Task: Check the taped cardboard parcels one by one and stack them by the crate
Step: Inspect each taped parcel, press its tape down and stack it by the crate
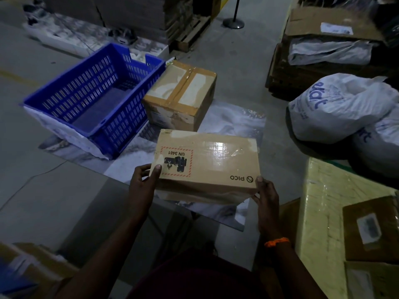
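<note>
I hold a flat taped cardboard parcel [213,160] in front of me, above the floor; it bears a red-bordered UN 3481 label and the word PICO. My left hand [143,180] grips its near left corner, thumb on top. My right hand [266,195] grips the near right corner, with an orange band on that wrist. Beyond it, a second taped cardboard parcel [181,96] stands on the floor against the right side of the blue slatted crate [90,98], which holds nothing I can see.
White filled sacks [345,106] lie at the right. A yellow wrapped block [323,212] with a small brown parcel [371,229] on it stands at the near right. Pallets of cardboard [319,67] and a post base [233,23] are further back. Plastic sheeting [226,124] covers the floor.
</note>
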